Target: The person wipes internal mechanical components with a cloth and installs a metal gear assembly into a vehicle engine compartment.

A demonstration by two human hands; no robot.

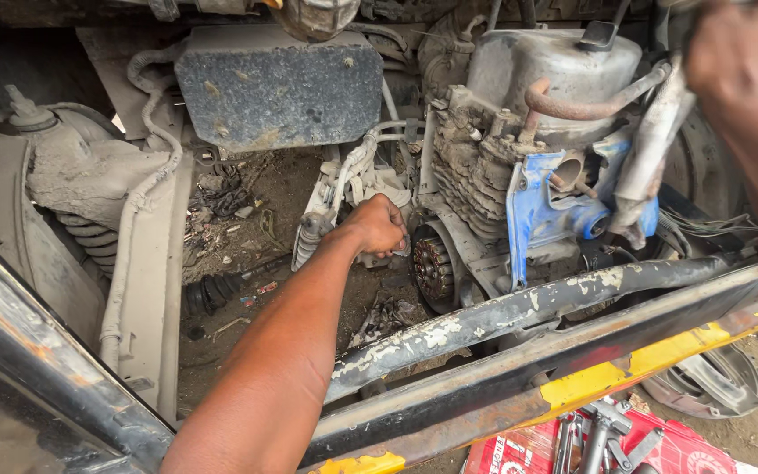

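I look down into a dirty engine bay. My left hand (377, 226) reaches in with its fingers closed around something small beside the round clutch assembly (432, 268); what it grips is hidden by the fingers. My right hand (739, 48) is at the top right, closed on the upper end of a worn grey pipe (651, 149) that runs down beside the engine block (484, 167). A blue bracket (532, 206) is bolted to the engine's side.
A chipped black crossbar (519, 307) and a yellow-edged frame rail (660, 355) cross in front. A coil spring and strut (81, 233) stand at the left. Wrenches lie on a red tool case (589, 439) below. A black rubber boot (212, 291) lies on the dirt.
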